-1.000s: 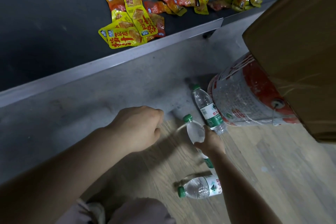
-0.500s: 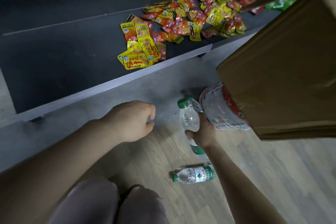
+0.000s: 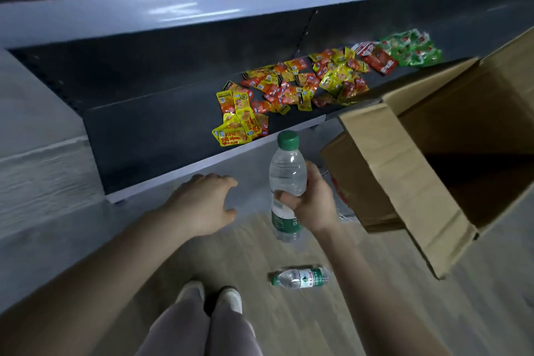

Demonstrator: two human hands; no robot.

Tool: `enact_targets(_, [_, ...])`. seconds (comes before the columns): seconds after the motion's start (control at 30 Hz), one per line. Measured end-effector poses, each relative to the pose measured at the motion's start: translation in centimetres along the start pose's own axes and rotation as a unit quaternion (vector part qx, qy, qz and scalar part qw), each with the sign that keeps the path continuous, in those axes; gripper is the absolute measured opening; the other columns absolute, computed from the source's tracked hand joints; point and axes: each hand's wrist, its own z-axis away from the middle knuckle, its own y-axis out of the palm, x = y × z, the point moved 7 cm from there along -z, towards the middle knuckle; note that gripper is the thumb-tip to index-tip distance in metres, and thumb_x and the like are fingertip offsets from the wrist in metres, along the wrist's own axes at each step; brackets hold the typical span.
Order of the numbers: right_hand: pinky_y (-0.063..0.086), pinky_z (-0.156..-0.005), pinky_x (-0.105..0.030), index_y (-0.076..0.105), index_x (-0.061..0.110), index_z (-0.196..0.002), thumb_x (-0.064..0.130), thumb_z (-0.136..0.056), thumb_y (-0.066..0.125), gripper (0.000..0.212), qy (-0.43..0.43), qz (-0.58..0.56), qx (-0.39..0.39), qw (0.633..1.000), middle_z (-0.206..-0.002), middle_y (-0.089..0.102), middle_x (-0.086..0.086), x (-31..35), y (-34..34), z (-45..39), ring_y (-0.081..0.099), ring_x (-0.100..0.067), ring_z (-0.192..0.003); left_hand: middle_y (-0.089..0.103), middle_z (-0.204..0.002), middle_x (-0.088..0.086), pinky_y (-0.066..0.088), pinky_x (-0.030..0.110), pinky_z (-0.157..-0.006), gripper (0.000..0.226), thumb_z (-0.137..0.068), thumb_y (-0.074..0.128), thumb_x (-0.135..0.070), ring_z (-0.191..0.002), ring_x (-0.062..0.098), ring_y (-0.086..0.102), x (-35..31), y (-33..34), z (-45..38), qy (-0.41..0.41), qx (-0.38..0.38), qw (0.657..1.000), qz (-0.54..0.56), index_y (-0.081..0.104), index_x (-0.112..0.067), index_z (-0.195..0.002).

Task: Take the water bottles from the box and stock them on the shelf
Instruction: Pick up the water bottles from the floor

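My right hand (image 3: 313,202) grips a clear water bottle (image 3: 287,173) with a green cap and green label, held upright just in front of the bottom shelf (image 3: 150,130). To its left my left hand (image 3: 202,202) hovers empty, fingers loosely spread. A second water bottle (image 3: 300,278) lies on its side on the wooden floor below my right hand. An open cardboard box (image 3: 427,165) stands at the right, flaps up; its inside is dark and I see no bottles in it.
Several yellow, orange, red and green snack packets (image 3: 291,89) are scattered on the right half of the dark bottom shelf. A white upper shelf edge (image 3: 202,6) runs above. A red-and-white bucket (image 3: 339,188) peeks out beside the box. My shoes (image 3: 211,298) stand on the floor.
My right hand has lifted the bottle higher and turned it upright. My left hand has opened from a loose fist. The view has tilted up, showing the upper shelf and the box's opening.
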Motion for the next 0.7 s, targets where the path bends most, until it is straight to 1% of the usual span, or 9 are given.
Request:
enact_targets(0.07, [0.053, -0.075, -0.041, 0.052, 0.021, -0.113, 0.034, -0.058, 0.07, 0.059, -0.008, -0.022, 0.0, 1.0, -0.099, 0.068, 0.001, 2.7, -1.2, 0.7, 0.065, -0.023, -0.091, 0.035, -0.149, 0.0, 0.032, 0.034, -0.109, 0.068, -0.088, 0.057, -0.039, -0.136, 0.022, 0.032, -0.8, -1.8, 1.5, -0.006, -0.005, 1.0, 0.004, 0.025, -0.024, -0.147])
enact_targets(0.13, [0.054, -0.079, -0.044, 0.053, 0.029, -0.109, 0.036, -0.055, 0.071, 0.057, -0.02, -0.048, 0.0, 0.999, -0.099, 0.069, 0.002, 5.4, -2.5, 1.4, 0.066, -0.02, -0.091, 0.034, -0.15, 0.002, 0.034, 0.034, -0.108, 0.078, -0.086, 0.059, -0.04, -0.136, 0.023, 0.032, -1.6, -3.5, 3.0, -0.013, -0.01, 1.0, 0.015, 0.016, -0.022, -0.149])
enact_targets(0.2, [0.054, -0.081, -0.047, 0.053, 0.036, -0.101, 0.036, -0.052, 0.074, 0.054, -0.03, -0.074, -0.006, 0.997, -0.097, 0.07, 0.004, 8.0, -4.0, 1.9, 0.068, -0.018, -0.09, 0.034, -0.15, 0.003, 0.035, 0.035, -0.107, 0.083, -0.085, 0.06, -0.042, -0.136, 0.024, 0.031, -2.4, -5.0, 4.4, -0.018, -0.017, 0.999, 0.03, 0.013, -0.02, -0.15])
enact_targets(0.27, [0.054, -0.08, -0.048, 0.054, 0.033, -0.1, 0.034, -0.05, 0.076, 0.054, -0.035, -0.099, -0.006, 0.994, -0.094, 0.071, 0.005, 10.6, -5.3, 2.4, 0.068, -0.016, -0.087, 0.036, -0.149, 0.004, 0.036, 0.036, -0.106, 0.084, -0.083, 0.062, -0.043, -0.135, 0.025, 0.033, -3.2, -6.5, 5.6, -0.025, -0.024, 0.999, 0.036, 0.017, -0.017, -0.148])
enact_targets(0.4, [0.055, -0.078, -0.05, 0.052, 0.031, -0.09, 0.039, -0.045, 0.075, 0.052, -0.055, -0.136, -0.013, 0.989, -0.084, 0.07, 0.008, 15.5, -7.9, 3.3, 0.068, -0.016, -0.081, 0.041, -0.144, 0.006, 0.036, 0.037, -0.105, 0.078, -0.08, 0.066, -0.046, -0.132, 0.025, 0.038, -4.7, -9.3, 7.9, -0.035, -0.033, 0.997, 0.054, 0.029, -0.016, -0.142])
enact_targets(0.47, [0.055, -0.078, -0.047, 0.049, 0.03, -0.088, 0.033, -0.048, 0.077, 0.049, -0.077, -0.14, -0.017, 0.987, -0.08, 0.067, 0.011, 18.0, -9.2, 3.9, 0.066, -0.012, -0.078, 0.043, -0.143, 0.004, 0.037, 0.035, -0.103, 0.075, -0.079, 0.067, -0.046, -0.131, 0.024, 0.039, -5.4, -10.7, 8.9, -0.034, -0.044, 0.996, 0.07, 0.032, -0.017, -0.139])
enact_targets(0.57, [0.055, -0.079, -0.042, 0.047, 0.028, -0.095, 0.029, -0.052, 0.075, 0.051, -0.102, -0.13, -0.019, 0.986, -0.085, 0.065, 0.011, 21.6, -10.8, 4.7, 0.065, -0.009, -0.08, 0.049, -0.137, 0.002, 0.042, 0.035, -0.097, 0.064, -0.077, 0.069, -0.045, -0.127, 0.026, 0.044, -6.2, -12.8, 10.4, -0.039, -0.066, 0.992, 0.104, 0.041, -0.018, -0.127])
enact_targets(0.63, [0.055, -0.08, -0.043, 0.047, 0.021, -0.101, 0.032, -0.051, 0.076, 0.058, -0.113, -0.118, -0.023, 0.986, -0.09, 0.066, 0.007, 23.6, -11.6, 5.1, 0.066, -0.013, -0.084, 0.054, -0.13, 0.002, 0.044, 0.037, -0.094, 0.058, -0.074, 0.071, -0.045, -0.122, 0.025, 0.048, -6.5, -14.0, 11.2, -0.046, -0.089, 0.986, 0.13, 0.044, -0.017, -0.117])
enact_targets(0.7, [0.055, -0.08, -0.043, 0.045, 0.02, -0.1, 0.034, -0.051, 0.079, 0.061, -0.12, -0.105, -0.029, 0.987, -0.094, 0.066, 0.003, 25.3, -12.2, 5.5, 0.066, -0.016, -0.086, 0.057, -0.125, 0.002, 0.046, 0.036, -0.091, 0.059, -0.071, 0.073, -0.048, -0.117, 0.026, 0.052, -6.8, -15.1, 11.9, -0.063, -0.115, 0.979, 0.153, 0.044, -0.017, -0.112])
